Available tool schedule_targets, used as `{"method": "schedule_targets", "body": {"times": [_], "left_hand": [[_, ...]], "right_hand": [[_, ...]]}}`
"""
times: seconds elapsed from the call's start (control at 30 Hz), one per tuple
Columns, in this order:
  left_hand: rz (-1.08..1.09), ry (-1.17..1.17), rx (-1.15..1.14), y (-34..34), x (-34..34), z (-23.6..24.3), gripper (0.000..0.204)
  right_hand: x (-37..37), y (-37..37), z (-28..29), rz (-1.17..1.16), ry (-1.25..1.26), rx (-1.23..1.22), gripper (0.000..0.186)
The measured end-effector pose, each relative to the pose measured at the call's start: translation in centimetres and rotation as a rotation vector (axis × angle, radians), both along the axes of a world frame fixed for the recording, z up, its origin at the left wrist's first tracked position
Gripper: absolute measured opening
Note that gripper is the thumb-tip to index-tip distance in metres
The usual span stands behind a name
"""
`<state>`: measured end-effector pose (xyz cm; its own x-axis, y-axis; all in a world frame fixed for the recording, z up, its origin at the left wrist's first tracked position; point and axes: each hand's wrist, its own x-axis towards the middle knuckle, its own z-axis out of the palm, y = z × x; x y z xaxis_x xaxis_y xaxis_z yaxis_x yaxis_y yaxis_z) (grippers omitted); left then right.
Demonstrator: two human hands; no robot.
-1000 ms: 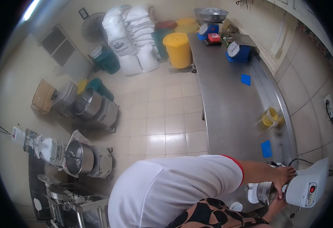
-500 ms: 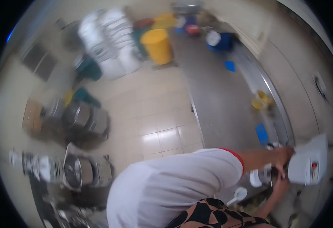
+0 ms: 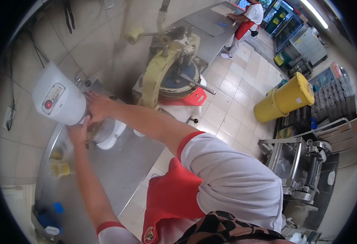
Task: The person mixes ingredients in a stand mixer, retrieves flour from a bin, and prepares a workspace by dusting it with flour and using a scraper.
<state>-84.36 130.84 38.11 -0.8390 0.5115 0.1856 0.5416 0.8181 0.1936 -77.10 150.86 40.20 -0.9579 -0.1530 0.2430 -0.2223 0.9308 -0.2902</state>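
Note:
A white stand mixer (image 3: 58,95) with a red button on its head stands on the steel counter (image 3: 117,173), a metal bowl (image 3: 104,132) below the head. My right hand (image 3: 98,107) reaches across to the bowl's top, right under the mixer head, fingers bent. My left hand (image 3: 79,131) is on the near side of the same spot, its thumb pointing up beside the right hand. Both hands are closed around the place where head and bowl meet. What they grip there is hidden by the fingers and the mixer head.
Beside the mixer stands a cream-coloured machine (image 3: 152,77) with a round plate and long handles. Yellow tubs (image 3: 60,167) and a blue scale (image 3: 48,221) sit along the counter. A co-worker (image 3: 251,16) in a red apron works at a far table. Yellow bins (image 3: 284,99) stand on the tiled floor.
My view has swung round to the right, so the mixer now appears at left and the co-worker has come into sight. Both hands stay at the mixer bowl.

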Motion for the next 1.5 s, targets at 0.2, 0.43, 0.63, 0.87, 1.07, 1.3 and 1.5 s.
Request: {"method": "schedule_targets", "body": {"times": [0.2,0.43,0.63,0.87,1.07,1.3,1.5], "left_hand": [[0.064,0.019,0.017,-1.7,-0.6,-1.6,0.095],[0.013,0.052,0.053,-1.2,-0.2,-1.5,0.089],[0.022,0.079,0.061,-1.1,-0.4,-1.2,0.09],[0.002,0.049,0.078,-0.9,0.4,-0.3,0.094],[0.058,-0.032,-0.075,-0.9,0.3,0.5,0.097],[0.052,0.059,0.065,-1.4,-0.1,-1.0,0.095],[0.066,0.015,0.019,-1.4,0.0,-0.8,0.096]], "right_hand": [[0.1,-1.8,-0.1,-0.038,-0.001,-0.043,0.12],[-1.4,-1.6,-2.3,-0.034,0.104,-0.013,0.122],[-1.6,-1.3,-1.4,-0.033,0.078,-0.026,0.127],[-1.5,-0.8,-1.2,-0.006,0.083,0.032,0.118],[-1.7,-1.1,-2.0,0.008,0.124,0.056,0.117],[-1.3,-2.2,-1.6,0.013,0.176,0.088,0.1],[-1.6,-1.4,-2.5,-0.014,0.113,0.094,0.12]]}}
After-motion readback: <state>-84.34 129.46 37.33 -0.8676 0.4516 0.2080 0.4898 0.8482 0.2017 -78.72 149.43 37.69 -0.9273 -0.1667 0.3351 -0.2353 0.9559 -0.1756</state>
